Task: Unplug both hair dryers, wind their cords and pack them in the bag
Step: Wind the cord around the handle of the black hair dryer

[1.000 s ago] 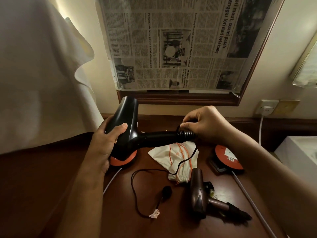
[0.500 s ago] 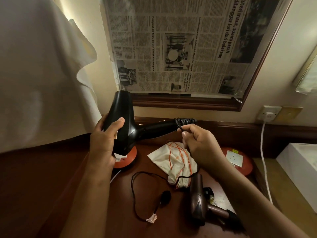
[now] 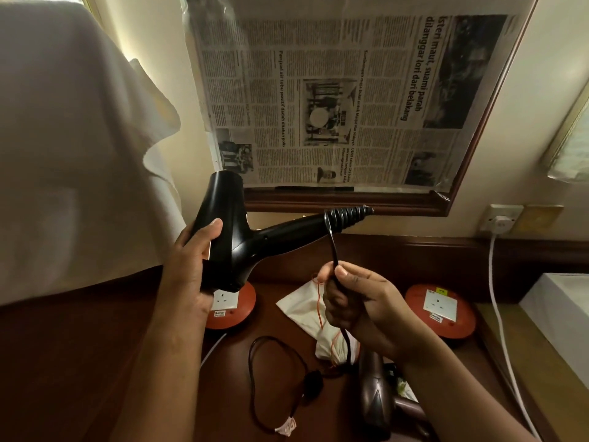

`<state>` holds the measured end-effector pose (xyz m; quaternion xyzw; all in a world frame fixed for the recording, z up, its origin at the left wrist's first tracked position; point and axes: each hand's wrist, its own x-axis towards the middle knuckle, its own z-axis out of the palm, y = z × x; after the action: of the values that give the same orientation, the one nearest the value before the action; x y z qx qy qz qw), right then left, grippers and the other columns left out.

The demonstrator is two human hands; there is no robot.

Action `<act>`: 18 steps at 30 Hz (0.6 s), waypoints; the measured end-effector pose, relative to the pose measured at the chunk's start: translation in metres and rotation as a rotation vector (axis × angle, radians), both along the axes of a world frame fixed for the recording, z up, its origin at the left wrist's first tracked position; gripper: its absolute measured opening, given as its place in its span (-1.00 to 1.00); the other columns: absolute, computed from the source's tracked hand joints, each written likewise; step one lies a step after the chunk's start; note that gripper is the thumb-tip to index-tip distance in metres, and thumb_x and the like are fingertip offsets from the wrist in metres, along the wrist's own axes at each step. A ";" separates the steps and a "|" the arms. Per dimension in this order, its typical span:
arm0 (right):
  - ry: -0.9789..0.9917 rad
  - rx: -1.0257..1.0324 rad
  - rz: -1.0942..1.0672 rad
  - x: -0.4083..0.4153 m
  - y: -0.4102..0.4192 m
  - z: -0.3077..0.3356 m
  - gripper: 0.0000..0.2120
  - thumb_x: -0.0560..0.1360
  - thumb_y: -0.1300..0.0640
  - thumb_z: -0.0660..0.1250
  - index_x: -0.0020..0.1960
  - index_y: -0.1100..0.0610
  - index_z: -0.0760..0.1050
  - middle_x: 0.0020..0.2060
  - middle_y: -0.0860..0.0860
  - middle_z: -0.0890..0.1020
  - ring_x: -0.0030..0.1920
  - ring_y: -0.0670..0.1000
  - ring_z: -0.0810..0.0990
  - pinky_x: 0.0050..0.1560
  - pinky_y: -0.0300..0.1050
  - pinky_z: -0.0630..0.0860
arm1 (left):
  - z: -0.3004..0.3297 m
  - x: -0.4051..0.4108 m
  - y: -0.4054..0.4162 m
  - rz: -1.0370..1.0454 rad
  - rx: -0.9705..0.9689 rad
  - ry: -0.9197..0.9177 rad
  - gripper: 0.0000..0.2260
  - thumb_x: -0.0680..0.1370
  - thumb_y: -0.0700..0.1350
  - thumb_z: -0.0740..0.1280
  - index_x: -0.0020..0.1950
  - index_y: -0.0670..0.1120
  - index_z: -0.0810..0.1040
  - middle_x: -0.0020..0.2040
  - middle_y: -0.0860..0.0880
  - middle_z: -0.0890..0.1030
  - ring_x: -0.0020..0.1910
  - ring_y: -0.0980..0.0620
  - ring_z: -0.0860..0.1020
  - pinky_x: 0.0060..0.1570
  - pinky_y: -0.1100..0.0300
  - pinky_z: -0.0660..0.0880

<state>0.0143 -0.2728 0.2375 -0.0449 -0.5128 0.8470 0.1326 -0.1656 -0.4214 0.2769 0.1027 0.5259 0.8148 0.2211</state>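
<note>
My left hand (image 3: pixel 188 269) grips the barrel of a black hair dryer (image 3: pixel 242 237), held up above the wooden table with its handle pointing right. Several turns of its black cord (image 3: pixel 345 215) wrap the handle's end. My right hand (image 3: pixel 360 301) holds that cord a little below the handle; the rest runs down to a loop and plug (image 3: pixel 310 382) on the table. A white drawstring bag (image 3: pixel 306 311) with orange string lies flat behind my right hand. A brown hair dryer (image 3: pixel 376 400) lies on the table at the lower right, partly hidden by my forearm.
Two round orange socket reels stand on the table, one at the left (image 3: pixel 232 309) and one at the right (image 3: pixel 441 311). A white cable (image 3: pixel 500 314) hangs from a wall socket (image 3: pixel 502 218). A newspaper-covered mirror (image 3: pixel 334 100) hangs behind; white cloth (image 3: pixel 70 154) drapes left.
My right hand has come down off the handle's end and drawn the cord downward. The black dryer has risen slightly in my left hand.
</note>
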 end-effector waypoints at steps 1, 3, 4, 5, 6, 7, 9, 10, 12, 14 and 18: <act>0.012 0.004 0.010 0.000 0.000 -0.002 -0.74 0.62 0.17 0.08 0.00 0.28 0.49 -0.42 0.05 0.33 -0.45 -0.04 0.23 -0.41 -0.16 0.16 | 0.000 0.000 -0.001 -0.002 0.003 -0.008 -0.70 0.42 -0.07 0.39 0.15 -0.02 0.56 0.06 -0.11 0.60 0.09 -0.19 0.58 -0.01 -0.04 0.53; -0.001 0.070 -0.007 -0.001 0.000 -0.004 -0.76 0.61 0.18 0.10 -0.01 0.28 0.50 -0.40 0.07 0.36 -0.43 -0.04 0.29 -0.41 -0.18 0.22 | 0.000 -0.002 -0.002 -0.013 0.002 -0.018 -0.76 0.45 -0.07 0.38 0.11 -0.01 0.56 0.11 -0.14 0.59 0.11 -0.20 0.57 -0.04 -0.03 0.55; -0.023 0.126 -0.030 -0.001 0.000 -0.004 -0.77 0.60 0.18 0.12 -0.02 0.28 0.51 -0.40 0.08 0.38 -0.43 -0.04 0.32 -0.41 -0.18 0.26 | 0.001 -0.002 -0.003 -0.025 -0.001 -0.020 -0.75 0.43 -0.06 0.39 0.11 0.00 0.56 0.12 -0.16 0.59 0.09 -0.21 0.57 -0.10 -0.02 0.57; -0.049 0.188 -0.056 0.000 0.001 -0.004 -0.77 0.59 0.17 0.14 -0.03 0.28 0.51 -0.40 0.09 0.41 -0.43 -0.03 0.35 -0.42 -0.19 0.30 | 0.001 -0.002 -0.004 -0.038 -0.004 -0.021 -0.72 0.40 -0.05 0.40 0.10 0.00 0.56 0.12 -0.16 0.59 0.07 -0.20 0.58 -0.17 0.01 0.59; -0.074 0.254 -0.080 0.001 0.001 -0.004 -0.78 0.58 0.17 0.16 -0.04 0.29 0.51 -0.40 0.11 0.43 -0.43 -0.02 0.37 -0.42 -0.18 0.34 | 0.000 -0.002 -0.005 -0.048 -0.004 -0.021 -0.68 0.35 -0.03 0.41 0.09 0.00 0.55 0.10 -0.15 0.59 0.03 -0.18 0.59 -0.23 0.03 0.60; -0.096 0.324 -0.100 0.002 0.002 -0.005 -0.79 0.58 0.19 0.18 -0.05 0.30 0.52 -0.40 0.11 0.45 -0.44 0.00 0.39 -0.42 -0.16 0.37 | 0.000 -0.001 -0.006 -0.054 -0.004 -0.019 -0.65 0.32 -0.02 0.41 0.09 0.00 0.56 0.07 -0.14 0.60 -0.01 -0.16 0.60 -0.27 0.04 0.61; -0.131 0.474 -0.140 0.006 0.003 -0.003 -0.83 0.58 0.23 0.21 -0.07 0.30 0.53 -0.41 0.10 0.49 -0.47 0.02 0.42 -0.44 -0.13 0.41 | -0.001 -0.001 -0.007 -0.053 -0.002 -0.015 -0.64 0.30 -0.03 0.41 0.09 -0.01 0.56 0.03 -0.13 0.60 -0.06 -0.14 0.61 -0.30 0.06 0.61; -0.146 0.542 -0.162 0.007 0.004 -0.002 -0.85 0.57 0.25 0.23 -0.09 0.29 0.53 -0.42 0.09 0.50 -0.49 0.03 0.43 -0.45 -0.13 0.42 | -0.002 -0.001 -0.008 -0.050 0.001 -0.013 -0.63 0.31 -0.03 0.41 0.10 -0.02 0.56 0.02 -0.13 0.61 -0.06 -0.13 0.61 -0.29 0.07 0.60; -0.172 0.660 -0.213 0.010 0.005 0.001 -0.88 0.55 0.27 0.28 -0.12 0.28 0.54 -0.42 0.10 0.52 -0.50 0.03 0.44 -0.47 -0.14 0.44 | -0.003 -0.001 -0.009 -0.041 0.002 -0.005 -0.67 0.36 -0.06 0.40 0.11 -0.03 0.56 0.02 -0.12 0.61 -0.06 -0.12 0.60 -0.27 0.09 0.60; -0.199 0.756 -0.266 0.012 0.005 0.002 -0.89 0.53 0.23 0.32 -0.14 0.24 0.56 -0.41 0.11 0.53 -0.50 0.03 0.47 -0.46 -0.15 0.46 | -0.004 -0.002 -0.010 -0.031 -0.002 -0.004 -0.70 0.39 -0.07 0.40 0.11 -0.03 0.56 0.00 -0.11 0.61 -0.07 -0.11 0.61 -0.24 0.09 0.59; -0.217 0.798 -0.404 0.011 0.001 -0.005 -0.81 0.54 0.15 0.33 -0.24 0.18 0.53 -0.54 0.04 0.48 -0.57 0.00 0.41 -0.52 -0.17 0.37 | -0.003 -0.001 -0.009 -0.042 0.006 0.012 -0.67 0.34 -0.05 0.41 0.10 -0.04 0.56 -0.03 -0.10 0.62 -0.10 -0.10 0.62 -0.31 0.12 0.61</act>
<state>0.0256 -0.2714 0.2325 -0.1779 -0.7908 0.5310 0.2472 -0.1662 -0.4302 0.2740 0.1195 0.5224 0.8111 0.2346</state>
